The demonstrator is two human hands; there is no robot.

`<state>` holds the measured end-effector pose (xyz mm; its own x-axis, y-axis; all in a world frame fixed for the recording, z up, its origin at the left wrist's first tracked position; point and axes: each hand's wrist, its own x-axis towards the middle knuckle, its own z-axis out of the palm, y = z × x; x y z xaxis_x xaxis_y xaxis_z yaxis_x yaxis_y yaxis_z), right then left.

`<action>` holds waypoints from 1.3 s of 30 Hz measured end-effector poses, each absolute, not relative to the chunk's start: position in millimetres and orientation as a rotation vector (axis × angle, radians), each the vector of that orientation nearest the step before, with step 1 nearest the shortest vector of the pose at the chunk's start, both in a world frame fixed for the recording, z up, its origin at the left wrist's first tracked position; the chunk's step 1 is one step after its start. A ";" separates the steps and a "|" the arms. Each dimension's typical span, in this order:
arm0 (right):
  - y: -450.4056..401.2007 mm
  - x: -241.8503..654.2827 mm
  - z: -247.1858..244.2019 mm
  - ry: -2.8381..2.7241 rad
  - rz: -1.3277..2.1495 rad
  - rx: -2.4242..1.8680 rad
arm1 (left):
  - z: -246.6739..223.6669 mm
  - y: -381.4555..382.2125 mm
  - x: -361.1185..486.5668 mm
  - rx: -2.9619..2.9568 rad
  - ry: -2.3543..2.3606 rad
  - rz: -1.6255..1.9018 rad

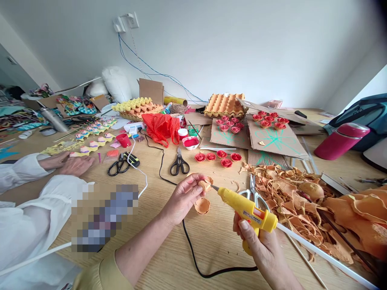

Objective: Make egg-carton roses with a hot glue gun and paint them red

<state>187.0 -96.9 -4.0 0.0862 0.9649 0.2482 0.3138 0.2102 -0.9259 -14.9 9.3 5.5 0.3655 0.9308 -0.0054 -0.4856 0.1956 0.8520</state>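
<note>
My left hand [186,198] pinches a small orange egg-carton piece [204,185] over the table. In my right hand [263,245] is a yellow glue gun [248,209], its metal nozzle at or very near that piece; I cannot tell whether they touch. A white glue stick [314,245] runs out of the gun's back, and a black cord hangs below it. Under my left fingers lies an orange carton cup [202,206]. Another cup behind the fingers is partly hidden. Several red paper flowers [226,162] sit farther back.
White-handled scissors [252,189] and a heap of orange carton scraps [290,197] lie at right. Black scissors [179,164], a bowl of red paint [190,142] and a red plastic bag [161,127] stand beyond. A co-worker's hands [75,163] rest at left. A pink bottle [341,141] is far right.
</note>
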 end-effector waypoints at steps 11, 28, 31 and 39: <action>-96.3 185.0 -5.8 -1.397 0.858 -1.308 | 0.5 12.3 -18.9 1.049 0.617 1.140; -98.1 182.9 -1.7 -1.426 0.824 -1.305 | -2.8 13.2 -19.1 1.123 0.617 1.173; -97.5 182.5 -1.5 -1.442 0.811 -1.286 | -3.6 13.4 -19.2 1.113 0.630 1.186; -97.6 183.9 -5.1 -1.447 0.796 -1.280 | -0.8 13.4 -18.3 1.130 0.634 1.183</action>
<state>183.9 -97.6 -5.1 0.0654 0.9653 0.2528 0.3039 0.2221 -0.9265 -18.3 13.4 -0.8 0.3082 0.9380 0.1586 -0.3879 -0.0283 0.9213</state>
